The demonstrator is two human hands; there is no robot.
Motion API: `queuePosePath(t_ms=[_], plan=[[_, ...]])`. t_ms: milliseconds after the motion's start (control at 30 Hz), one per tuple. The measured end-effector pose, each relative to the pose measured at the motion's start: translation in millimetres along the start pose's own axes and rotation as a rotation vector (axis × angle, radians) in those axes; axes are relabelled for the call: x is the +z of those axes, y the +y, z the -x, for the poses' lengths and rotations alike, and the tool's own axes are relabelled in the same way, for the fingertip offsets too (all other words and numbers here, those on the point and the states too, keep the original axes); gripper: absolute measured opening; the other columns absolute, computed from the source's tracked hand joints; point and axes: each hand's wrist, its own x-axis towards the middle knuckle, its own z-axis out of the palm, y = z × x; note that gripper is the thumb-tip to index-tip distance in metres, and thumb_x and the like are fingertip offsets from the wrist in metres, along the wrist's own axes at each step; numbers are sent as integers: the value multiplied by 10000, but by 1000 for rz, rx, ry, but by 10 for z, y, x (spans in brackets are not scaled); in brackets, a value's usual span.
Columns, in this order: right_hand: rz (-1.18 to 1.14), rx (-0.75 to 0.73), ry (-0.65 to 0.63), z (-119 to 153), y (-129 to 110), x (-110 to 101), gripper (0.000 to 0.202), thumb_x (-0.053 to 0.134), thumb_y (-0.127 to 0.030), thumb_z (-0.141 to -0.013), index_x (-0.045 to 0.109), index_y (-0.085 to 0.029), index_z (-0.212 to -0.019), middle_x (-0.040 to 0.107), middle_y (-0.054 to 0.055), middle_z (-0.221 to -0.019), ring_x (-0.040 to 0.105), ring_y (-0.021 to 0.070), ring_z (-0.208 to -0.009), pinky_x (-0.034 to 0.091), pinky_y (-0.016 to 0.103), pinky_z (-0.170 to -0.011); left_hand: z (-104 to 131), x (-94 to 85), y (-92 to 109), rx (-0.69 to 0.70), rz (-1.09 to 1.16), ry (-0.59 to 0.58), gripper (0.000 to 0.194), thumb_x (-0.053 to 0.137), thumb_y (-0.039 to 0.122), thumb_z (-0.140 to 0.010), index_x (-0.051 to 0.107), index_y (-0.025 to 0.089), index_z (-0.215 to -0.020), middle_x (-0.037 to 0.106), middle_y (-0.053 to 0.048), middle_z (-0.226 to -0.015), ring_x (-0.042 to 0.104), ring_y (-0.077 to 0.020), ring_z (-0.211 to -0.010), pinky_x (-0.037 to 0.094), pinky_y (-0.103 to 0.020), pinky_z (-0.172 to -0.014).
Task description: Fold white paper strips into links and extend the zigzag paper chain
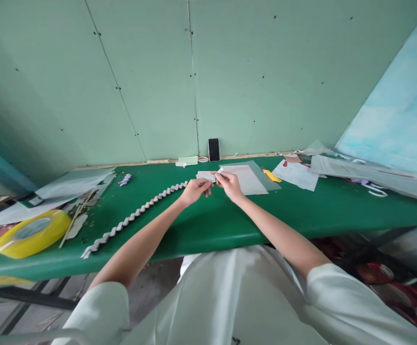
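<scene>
My left hand (197,190) and my right hand (230,184) are close together over the table, both closed in a pinch. A small piece of folded white paper (220,170) sticks out of my right hand's fingertips. A zigzag folded paper chain (136,214) runs across the table from the near left, and its far end meets my left hand; whether the fingers grip it is hidden. Behind the fingertips is a small white sheet of paper (204,175). Larger white sheets (249,181) lie just right of my right hand.
On the green table (208,225) are a big roll of yellow tape (59,221), thin sticks (77,216), a purple piece (125,179), a yellow cutter (272,176) and papers (298,175). A phone (214,150) leans against the wall (237,86).
</scene>
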Motion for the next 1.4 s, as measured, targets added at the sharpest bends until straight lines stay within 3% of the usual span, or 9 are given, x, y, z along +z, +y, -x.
queuePosePath(t_ms=[100,200,300,367,467,867,1133,1400], plan=[[84,-49,-11,1,33,-22,499,653,-612,-955,676,-178,-710,735,100,-896,515,139,-580,402,295,-547,-10,0,-26,-9,33,7,439,677,566,-927,738,131,-931,704,-41,-699,621,-128,-557,497,-256,-586],[229,-142,-20,3,63,-60,499,593,-600,-998,707,-185,-746,745,116,-920,656,217,-738,471,314,-624,-22,6,-53,-29,50,12,438,683,563,-921,740,129,-931,701,-39,-691,619,-126,-552,491,-254,-582],[353,-252,-71,5,78,-107,429,534,-516,-1051,797,-177,-1044,709,84,-837,661,214,-784,507,317,-700,-24,14,-60,-52,70,9,433,695,557,-907,740,127,-922,701,-38,-686,621,-125,-550,498,-255,-589],[423,-307,-116,6,79,-135,427,501,-456,-1072,751,-187,-1290,687,57,-811,610,182,-723,519,312,-723,-19,18,-49,-69,83,16,418,714,545,-891,735,127,-905,713,-46,-705,639,-131,-569,513,-260,-607],[505,-367,-175,6,74,-164,451,462,-403,-1083,676,-206,-1428,686,61,-844,587,180,-728,540,318,-773,-8,19,-24,-109,86,22,389,732,518,-882,729,129,-892,738,-65,-749,673,-143,-614,531,-264,-634],[543,-315,-312,29,7,-223,462,436,-421,-1093,610,-289,-1500,717,101,-1061,645,236,-882,567,397,-885,-1,6,-9,-141,56,22,389,736,510,-886,765,126,-938,719,-49,-714,643,-130,-578,511,-259,-608],[477,-261,-263,14,21,-201,464,489,-504,-1078,681,-270,-1429,692,65,-871,639,231,-810,568,424,-880,4,7,21,-109,55,19,377,733,498,-888,761,125,-934,707,-37,-691,623,-123,-558,489,-249,-592],[388,-199,-251,-10,57,-201,461,543,-526,-1049,691,-273,-1405,715,58,-899,609,190,-667,570,377,-746,1,0,5,-125,91,2,398,733,524,-885,761,131,-937,703,-39,-695,614,-118,-558,469,-244,-575]])
